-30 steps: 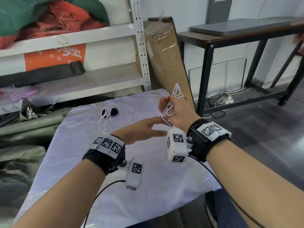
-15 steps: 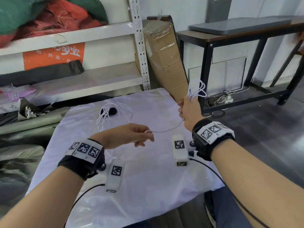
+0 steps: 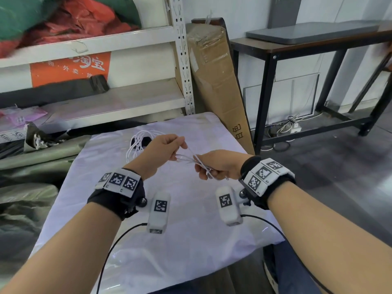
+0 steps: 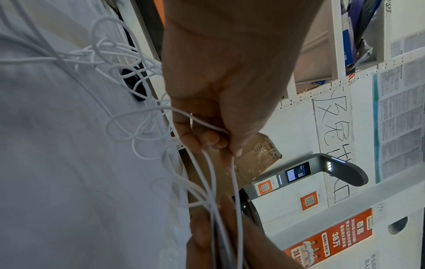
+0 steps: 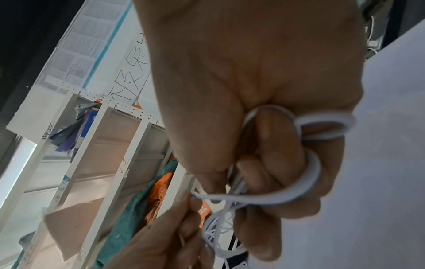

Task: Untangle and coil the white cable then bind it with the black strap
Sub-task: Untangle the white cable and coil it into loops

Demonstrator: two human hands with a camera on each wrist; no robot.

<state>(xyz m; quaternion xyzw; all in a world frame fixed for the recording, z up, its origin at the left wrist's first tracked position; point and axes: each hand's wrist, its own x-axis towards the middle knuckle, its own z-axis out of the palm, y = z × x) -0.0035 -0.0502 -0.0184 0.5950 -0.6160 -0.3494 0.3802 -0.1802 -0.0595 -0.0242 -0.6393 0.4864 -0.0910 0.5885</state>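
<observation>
My right hand (image 3: 209,168) grips a small bundle of loops of the white cable (image 3: 197,161) in its curled fingers (image 5: 278,163), held above the white cloth. My left hand (image 3: 169,145) pinches a strand of the same cable (image 4: 207,127) between thumb and fingers, close to the right hand. More of the cable lies in loose loops (image 3: 137,143) on the cloth behind the left hand. The black strap (image 3: 144,141) lies under those loops, partly hidden; it shows as a dark patch (image 4: 135,85) in the left wrist view.
The white cloth (image 3: 191,219) covers a low surface in front of me. A metal shelf rack (image 3: 182,60) and a tall cardboard box (image 3: 214,81) stand behind it. A black-framed table (image 3: 307,45) is at the right, with a power strip (image 3: 294,128) beneath.
My right hand has come down and left with its loops, and my left hand has risen to meet it. The strand between them, stretched half a second ago, is now short.
</observation>
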